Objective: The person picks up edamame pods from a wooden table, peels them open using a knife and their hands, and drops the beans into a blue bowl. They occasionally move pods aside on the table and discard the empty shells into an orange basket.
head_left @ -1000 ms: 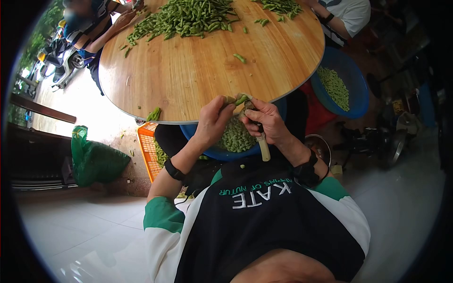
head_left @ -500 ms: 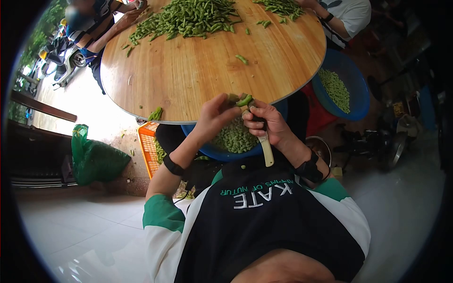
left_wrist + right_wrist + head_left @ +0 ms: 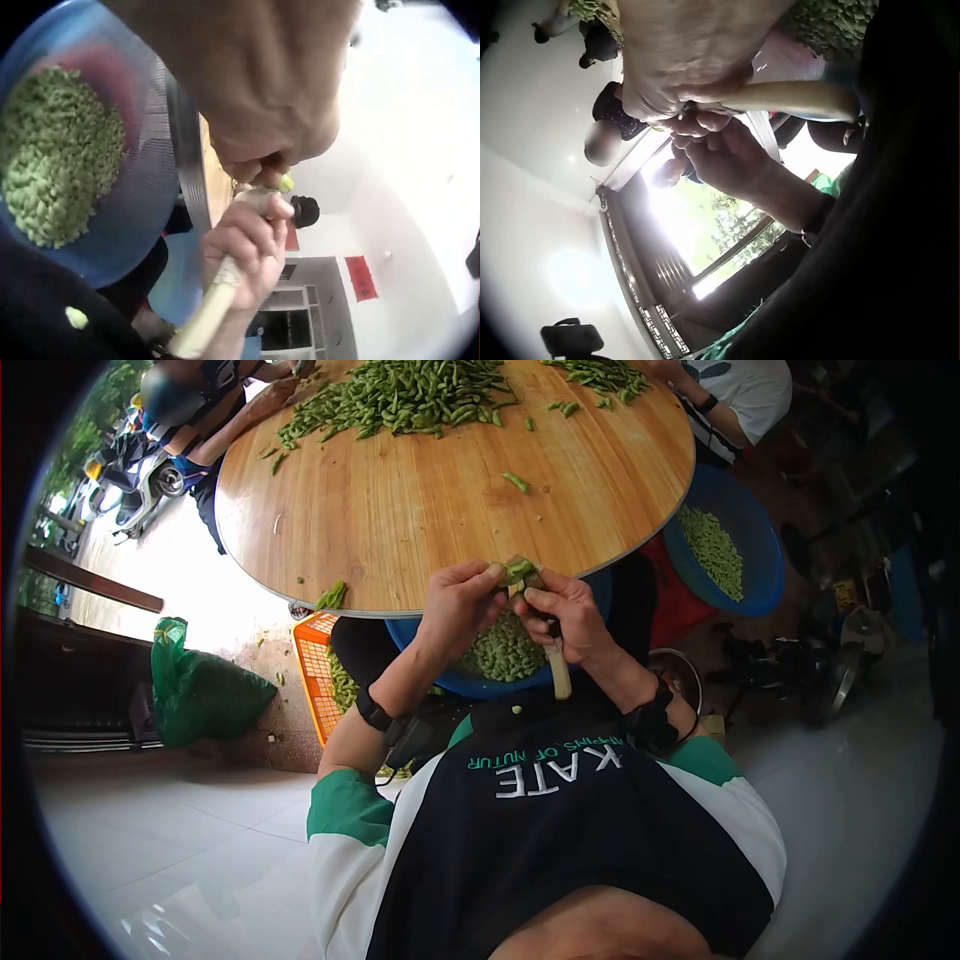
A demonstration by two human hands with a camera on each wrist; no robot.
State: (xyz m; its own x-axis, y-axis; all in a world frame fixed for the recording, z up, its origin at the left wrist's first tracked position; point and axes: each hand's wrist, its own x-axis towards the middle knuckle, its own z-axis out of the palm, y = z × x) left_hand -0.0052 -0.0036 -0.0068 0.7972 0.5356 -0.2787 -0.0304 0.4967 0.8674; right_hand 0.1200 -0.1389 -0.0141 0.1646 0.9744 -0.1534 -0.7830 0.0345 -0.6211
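Above the basin's far edge, my two hands meet near the table's rim. My left hand point(image 3: 460, 600) pinches one end of a green bean pod point(image 3: 517, 570) between thumb and fingers. My right hand point(image 3: 575, 615) grips a small knife by its cream handle point(image 3: 559, 672), whose butt points back toward my body. A glint of metal point(image 3: 721, 109) shows beside the handle in the right wrist view; the rest of the blade is hidden by fingers. Right below is a blue basin point(image 3: 402, 632) with shelled green beans point(image 3: 505, 650) in it.
A round wooden table point(image 3: 400, 520) bears a large heap of pods point(image 3: 410, 400). An orange basket point(image 3: 316, 680) with pods and a green bag point(image 3: 205, 695) stand at left. Another blue basin point(image 3: 758, 565) is at right. Two people point(image 3: 215, 430) sit across.
Half a second ago the knife handle swung lower toward my body; now it is back up. My left fingers have shifted along the pod and cover more of its end.
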